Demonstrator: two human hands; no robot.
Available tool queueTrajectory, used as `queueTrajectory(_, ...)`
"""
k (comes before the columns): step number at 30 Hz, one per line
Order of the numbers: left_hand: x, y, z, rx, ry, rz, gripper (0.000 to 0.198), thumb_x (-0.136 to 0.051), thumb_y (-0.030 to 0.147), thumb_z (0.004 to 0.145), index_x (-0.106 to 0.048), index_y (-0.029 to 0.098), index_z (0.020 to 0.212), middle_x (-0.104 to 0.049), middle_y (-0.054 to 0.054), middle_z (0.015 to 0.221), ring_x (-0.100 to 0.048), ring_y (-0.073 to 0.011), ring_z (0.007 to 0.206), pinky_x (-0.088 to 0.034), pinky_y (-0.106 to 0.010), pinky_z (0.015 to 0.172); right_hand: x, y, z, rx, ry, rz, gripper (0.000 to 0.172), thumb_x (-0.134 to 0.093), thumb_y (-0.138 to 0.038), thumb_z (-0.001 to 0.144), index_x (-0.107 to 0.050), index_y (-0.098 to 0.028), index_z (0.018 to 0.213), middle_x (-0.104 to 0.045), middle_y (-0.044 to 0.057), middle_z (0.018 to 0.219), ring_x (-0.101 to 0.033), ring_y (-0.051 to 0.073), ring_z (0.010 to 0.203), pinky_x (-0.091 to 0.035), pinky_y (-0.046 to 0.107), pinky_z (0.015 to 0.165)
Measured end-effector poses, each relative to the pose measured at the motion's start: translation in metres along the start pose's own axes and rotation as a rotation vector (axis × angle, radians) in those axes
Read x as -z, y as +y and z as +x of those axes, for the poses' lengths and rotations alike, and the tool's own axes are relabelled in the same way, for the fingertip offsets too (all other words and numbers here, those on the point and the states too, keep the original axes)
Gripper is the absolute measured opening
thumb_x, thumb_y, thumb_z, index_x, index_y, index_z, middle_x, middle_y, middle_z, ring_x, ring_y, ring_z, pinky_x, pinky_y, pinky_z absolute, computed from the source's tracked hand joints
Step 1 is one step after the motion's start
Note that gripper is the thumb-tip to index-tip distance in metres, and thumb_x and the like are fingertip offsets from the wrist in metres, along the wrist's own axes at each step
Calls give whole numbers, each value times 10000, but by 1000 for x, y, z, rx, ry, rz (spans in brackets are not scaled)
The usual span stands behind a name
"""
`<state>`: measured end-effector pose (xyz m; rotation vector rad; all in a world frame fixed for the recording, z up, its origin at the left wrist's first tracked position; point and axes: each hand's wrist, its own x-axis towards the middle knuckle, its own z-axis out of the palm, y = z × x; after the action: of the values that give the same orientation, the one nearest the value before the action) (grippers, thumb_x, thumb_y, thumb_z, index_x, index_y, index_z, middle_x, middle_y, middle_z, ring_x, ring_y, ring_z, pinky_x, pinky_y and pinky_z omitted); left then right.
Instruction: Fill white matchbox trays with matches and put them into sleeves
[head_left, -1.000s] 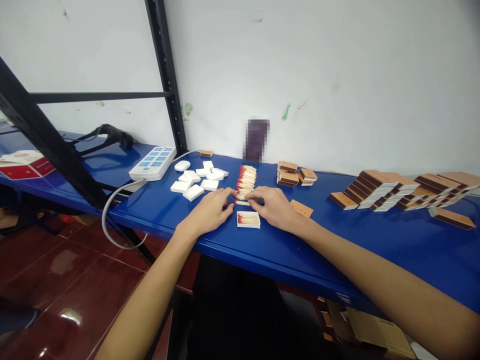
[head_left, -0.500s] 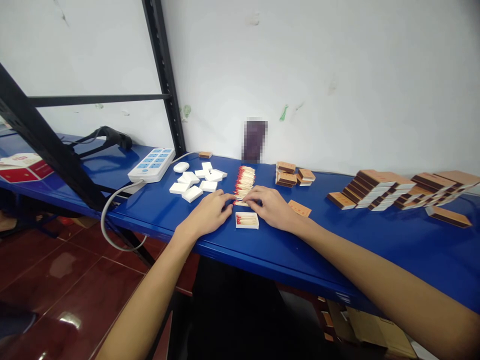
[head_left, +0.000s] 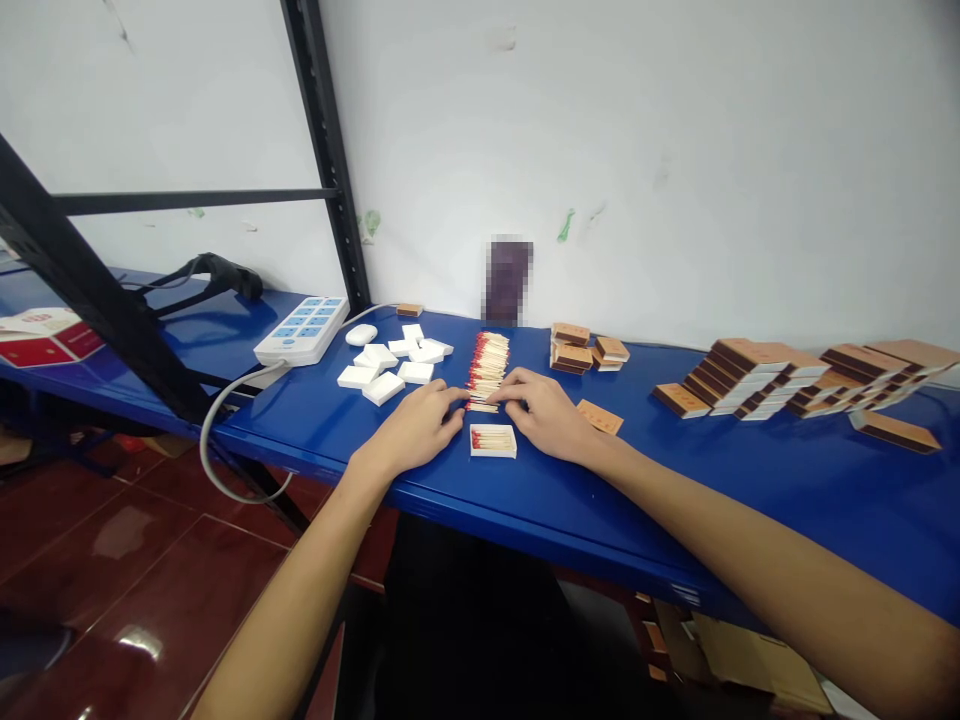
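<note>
A long row of red-headed matches (head_left: 491, 358) lies on the blue table in front of me. My left hand (head_left: 421, 425) touches the red heads at the row's near end, fingertips stretched out and the thumb apart. From the other side, my right hand (head_left: 546, 412) has its curled fingers on the plain ends of the same near matches. Just below, between both hands, sits a white matchbox tray (head_left: 493, 453) holding several matches. Partly behind my right hand lies an orange matchbox sleeve (head_left: 600, 417).
White matchbox trays (head_left: 385, 388) lie in a loose group at left, near a white rounded object (head_left: 361, 335) and a power strip (head_left: 304, 330). Orange matchboxes (head_left: 572, 357) sit behind my right hand. Stacked matchboxes (head_left: 750, 375) stand at far right. A black rack post (head_left: 326, 150) rises at left.
Hardly anything differs. My right fingers have shifted very slightly at the near matches; the tray and the row stay in place.
</note>
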<state>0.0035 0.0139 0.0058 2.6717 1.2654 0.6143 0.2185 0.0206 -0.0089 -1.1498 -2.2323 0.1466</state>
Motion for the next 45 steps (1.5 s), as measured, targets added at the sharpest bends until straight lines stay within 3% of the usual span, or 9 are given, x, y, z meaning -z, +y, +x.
queueTrajectory(15,-1,-1,-1,-9,9,-2,334,-424,244,946,-616,181,1212,-540,-38,857,-559,-176,771,-447,-310,756,0,-1,0,-9,-23,-22,390,-436,-42,839,-733,-196,1039,-612,68,943,-573,189,881,-457,336,804)
queueTrajectory(45,1,-1,-1,-7,-4,-42,274,-409,235,941,-606,198,1127,-543,-32,851,-548,-183,786,-435,-311,746,2,-3,0,-14,-49,-13,332,-428,-49,849,-715,-189,940,-623,55,906,-572,181,877,-422,317,802)
